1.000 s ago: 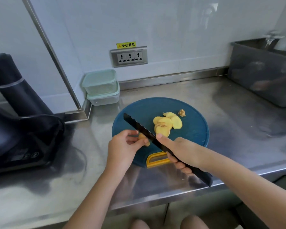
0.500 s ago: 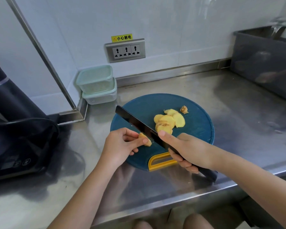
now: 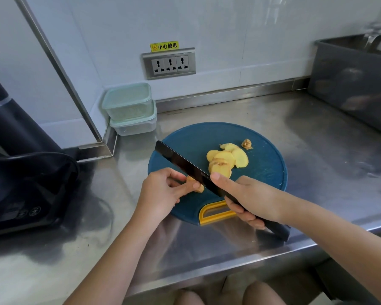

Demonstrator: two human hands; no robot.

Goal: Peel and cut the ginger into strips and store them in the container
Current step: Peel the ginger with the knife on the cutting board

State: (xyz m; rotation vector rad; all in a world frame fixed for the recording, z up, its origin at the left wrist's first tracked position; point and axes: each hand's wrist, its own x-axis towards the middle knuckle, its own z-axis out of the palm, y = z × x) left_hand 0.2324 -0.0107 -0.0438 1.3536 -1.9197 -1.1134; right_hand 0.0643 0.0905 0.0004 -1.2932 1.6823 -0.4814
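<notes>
A round blue cutting board (image 3: 262,170) with a yellow handle lies on the steel counter. My left hand (image 3: 163,190) pinches a small end piece of ginger (image 3: 198,187) at the board's near left. My right hand (image 3: 246,197) grips a black knife (image 3: 180,161), forefinger along the blade; the blade lies just right of the piece, pointing far left. A pile of yellow ginger slices (image 3: 227,159) sits mid-board, with a brown knobby scrap (image 3: 246,144) behind it. Two stacked lidded containers (image 3: 130,108) stand in the back corner.
A dark appliance with a cable (image 3: 26,172) fills the left of the counter. A grey bin (image 3: 356,84) stands at the far right. A socket strip (image 3: 169,63) is on the wall. The counter's front edge (image 3: 229,267) runs just below my arms.
My hands, the knife and the ginger piece keep nearly the same pose on the board. The view has shifted a little; the slices have not moved.
</notes>
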